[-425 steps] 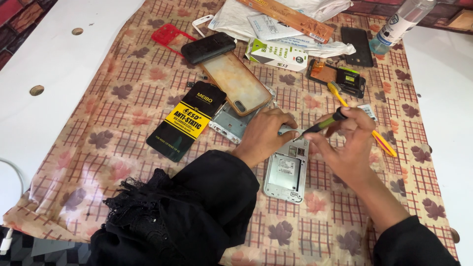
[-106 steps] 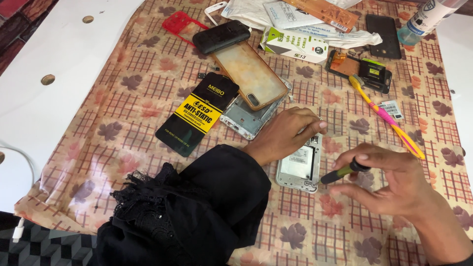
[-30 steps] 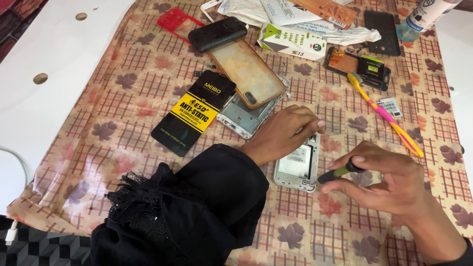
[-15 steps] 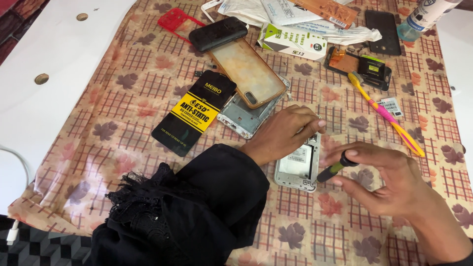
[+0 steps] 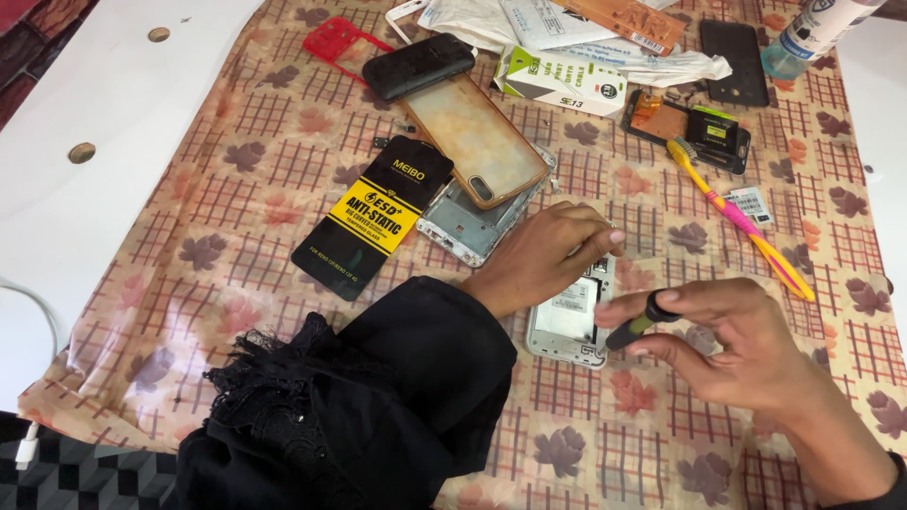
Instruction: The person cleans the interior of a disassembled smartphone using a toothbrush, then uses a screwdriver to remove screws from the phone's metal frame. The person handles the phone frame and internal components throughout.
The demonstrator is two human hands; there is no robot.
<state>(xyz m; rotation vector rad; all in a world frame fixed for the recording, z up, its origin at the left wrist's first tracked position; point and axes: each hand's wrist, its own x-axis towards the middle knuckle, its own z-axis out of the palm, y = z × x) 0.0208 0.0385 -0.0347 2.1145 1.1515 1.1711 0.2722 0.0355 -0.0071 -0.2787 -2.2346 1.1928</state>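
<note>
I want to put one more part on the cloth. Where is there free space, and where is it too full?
Free: the cloth left of the black and yellow packet, and the strip below the right hand and opened phone. Crowded: the top edge, around the green and white box, phone case and toothbrush.

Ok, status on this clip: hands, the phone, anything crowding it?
Left hand flat on opened phone, pinning it. Right hand grips small screwdriver at the phone's edge. Spare frame lies just left; toothbrush apart.
</note>
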